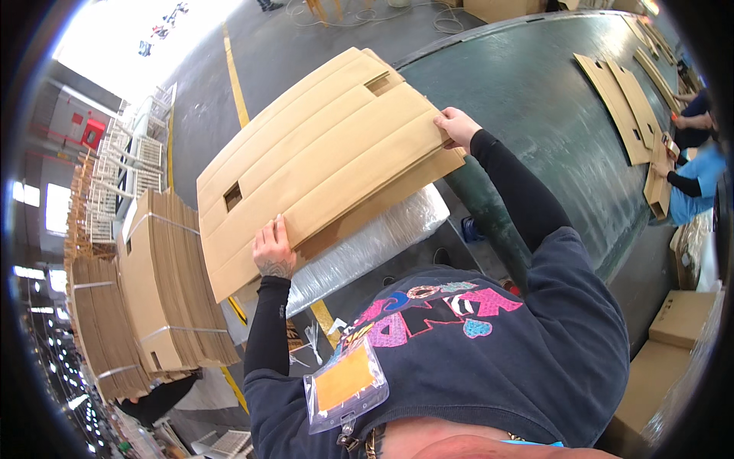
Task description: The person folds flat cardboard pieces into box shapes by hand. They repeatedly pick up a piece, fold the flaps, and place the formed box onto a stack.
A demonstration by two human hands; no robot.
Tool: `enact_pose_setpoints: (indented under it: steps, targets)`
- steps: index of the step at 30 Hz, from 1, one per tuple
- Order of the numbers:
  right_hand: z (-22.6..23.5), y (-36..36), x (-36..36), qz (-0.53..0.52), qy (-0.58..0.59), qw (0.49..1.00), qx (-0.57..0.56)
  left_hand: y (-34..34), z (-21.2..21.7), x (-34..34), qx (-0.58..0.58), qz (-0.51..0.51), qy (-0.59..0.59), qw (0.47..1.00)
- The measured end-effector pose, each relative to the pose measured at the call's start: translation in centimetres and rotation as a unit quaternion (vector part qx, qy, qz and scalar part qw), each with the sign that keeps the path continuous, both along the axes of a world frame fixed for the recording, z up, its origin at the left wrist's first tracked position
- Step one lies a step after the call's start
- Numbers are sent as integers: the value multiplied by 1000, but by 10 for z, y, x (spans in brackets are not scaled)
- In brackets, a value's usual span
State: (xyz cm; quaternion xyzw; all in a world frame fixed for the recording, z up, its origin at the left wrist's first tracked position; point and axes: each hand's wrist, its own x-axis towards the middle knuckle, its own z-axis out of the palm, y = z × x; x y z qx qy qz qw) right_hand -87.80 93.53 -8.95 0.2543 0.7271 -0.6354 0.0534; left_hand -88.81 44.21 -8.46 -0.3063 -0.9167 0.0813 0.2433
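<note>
Flattened cardboard sheets (321, 153) lie in our two hands above a plastic-wrapped bundle (367, 245), beside the green table (535, 99). Our left hand (273, 252) presses the near edge, our right hand (457, 126) pinches the far corner. They look light, stiff, wide and bendy; opposite edges suit best.

Flat tan cardboard box blanks (321, 157) are lying over a plastic-wrapped white bundle (375, 245); strapped stacks of folded cartons (172, 283) are standing at left, brown boxes (673, 344) are sitting at lower right, and an orange badge (344, 380) in a clear sleeve is hanging below
</note>
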Motion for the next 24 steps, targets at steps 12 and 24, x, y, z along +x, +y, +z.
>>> enact_pose_setpoints:
  steps: [12, 24]
  targets:
    - [10, -145, 101, 349, 305, 664, 586, 3, 8, 97, 29, -27, -35, 999]
    - [16, -161, 40, 563, 103, 711, 408, -38, 4, 30, 40, -145, -378, 914]
